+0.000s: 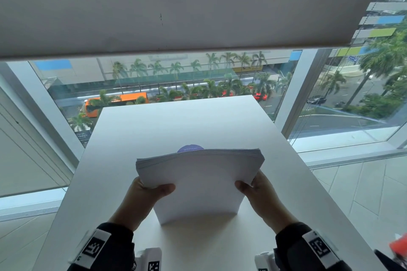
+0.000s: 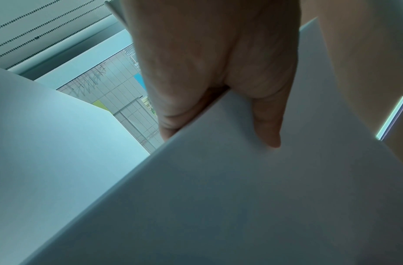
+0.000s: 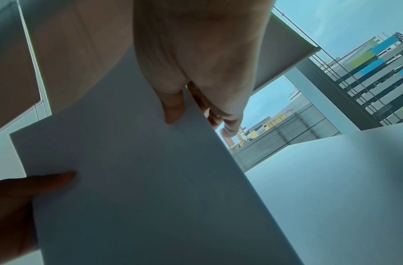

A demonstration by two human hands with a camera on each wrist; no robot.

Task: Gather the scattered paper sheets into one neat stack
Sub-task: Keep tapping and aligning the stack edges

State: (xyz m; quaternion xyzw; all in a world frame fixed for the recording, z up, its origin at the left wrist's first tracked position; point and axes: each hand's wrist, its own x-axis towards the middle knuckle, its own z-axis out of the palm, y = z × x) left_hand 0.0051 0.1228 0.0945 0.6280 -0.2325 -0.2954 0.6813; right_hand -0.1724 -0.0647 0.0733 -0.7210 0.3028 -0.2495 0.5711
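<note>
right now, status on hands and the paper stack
Left hand and right hand both grip the paper stack. Stack upright, bottom edge on the white table. Purple round sticker behind; nothing blocking.

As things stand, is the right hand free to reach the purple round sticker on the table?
Probably not: the right hand grips the paper stack, as does the left hand, and the stack stands between it and the purple sticker.

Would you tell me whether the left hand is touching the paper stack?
Touching: in the head view the left hand grips the paper stack, thumb on its front face.
</note>
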